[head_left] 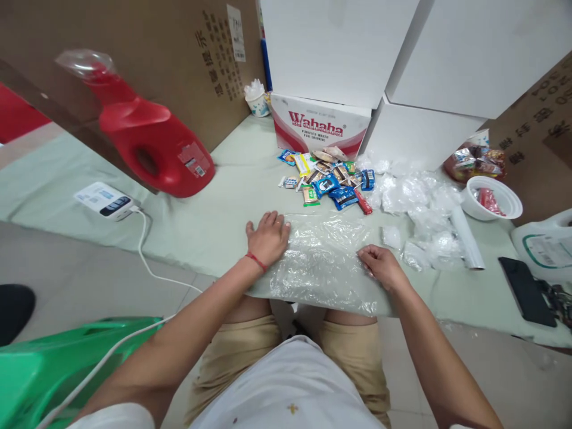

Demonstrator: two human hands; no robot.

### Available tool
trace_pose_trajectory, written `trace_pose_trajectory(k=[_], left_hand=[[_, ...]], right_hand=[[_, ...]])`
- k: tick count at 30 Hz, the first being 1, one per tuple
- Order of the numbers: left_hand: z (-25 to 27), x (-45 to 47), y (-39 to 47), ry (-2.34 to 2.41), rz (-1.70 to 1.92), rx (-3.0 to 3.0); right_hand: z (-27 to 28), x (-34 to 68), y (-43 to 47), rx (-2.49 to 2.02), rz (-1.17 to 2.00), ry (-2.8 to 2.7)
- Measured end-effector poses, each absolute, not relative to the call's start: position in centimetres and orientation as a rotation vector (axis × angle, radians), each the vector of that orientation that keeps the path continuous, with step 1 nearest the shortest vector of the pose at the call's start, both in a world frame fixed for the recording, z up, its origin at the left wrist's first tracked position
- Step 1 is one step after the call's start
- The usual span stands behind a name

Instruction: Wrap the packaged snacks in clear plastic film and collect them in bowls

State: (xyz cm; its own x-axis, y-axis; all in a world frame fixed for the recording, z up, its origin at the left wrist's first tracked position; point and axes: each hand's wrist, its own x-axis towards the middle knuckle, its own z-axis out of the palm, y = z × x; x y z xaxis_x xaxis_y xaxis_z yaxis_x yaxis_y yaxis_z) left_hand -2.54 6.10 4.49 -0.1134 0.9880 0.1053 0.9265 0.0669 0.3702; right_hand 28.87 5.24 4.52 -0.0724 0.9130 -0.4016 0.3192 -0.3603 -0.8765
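A wrinkled sheet of clear plastic film (319,262) lies spread on the cloth-covered table (187,229) in front of me. My left hand (268,238), with a red string at the wrist, rests flat on the film's left edge, fingers stretched out. At the opposite edge, my right hand (379,265) has its thumb and fingers pinched together on the film. Just beyond the film sits a pile of small wrapped snacks (328,179). Right of the pile are several clear-wrapped bundles (415,208) and a roll of plastic film (467,238).
A red jug (152,143) and a white power bank (105,199) with a cable stand left. Behind are a Wahaha box (319,128) and white boxes (335,47). At right are a white bowl (491,199), a phone (527,292) and a white jug (547,247).
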Motion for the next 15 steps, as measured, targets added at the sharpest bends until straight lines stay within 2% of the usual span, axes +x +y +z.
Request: trace_pose_trajectory(k=[2, 4, 7, 11, 15], left_hand=[[5.3, -2.0, 5.8, 2.208, 0.69, 1.986], [5.7, -1.4, 5.3, 2.058, 0.806, 2.128], [5.0, -1.3, 5.2, 1.806, 0.663, 2.283], [3.0, -2.7, 6.3, 1.902, 0.382, 2.215], [2.3, -3.5, 6.9, 1.915, 0.29, 2.25]], right_hand=[[4.3, 28.6, 5.0, -1.672, 1.445, -1.393], [4.1, 28.7, 4.9, -1.679, 1.434, -1.488], [4.3, 30.4, 5.4, -1.733, 1.353, -1.73], [6.2, 34.0, 8.6, -1.916, 0.846, -2.172], [8.0, 32.6, 13.8, -1.982, 0.382, -2.234]])
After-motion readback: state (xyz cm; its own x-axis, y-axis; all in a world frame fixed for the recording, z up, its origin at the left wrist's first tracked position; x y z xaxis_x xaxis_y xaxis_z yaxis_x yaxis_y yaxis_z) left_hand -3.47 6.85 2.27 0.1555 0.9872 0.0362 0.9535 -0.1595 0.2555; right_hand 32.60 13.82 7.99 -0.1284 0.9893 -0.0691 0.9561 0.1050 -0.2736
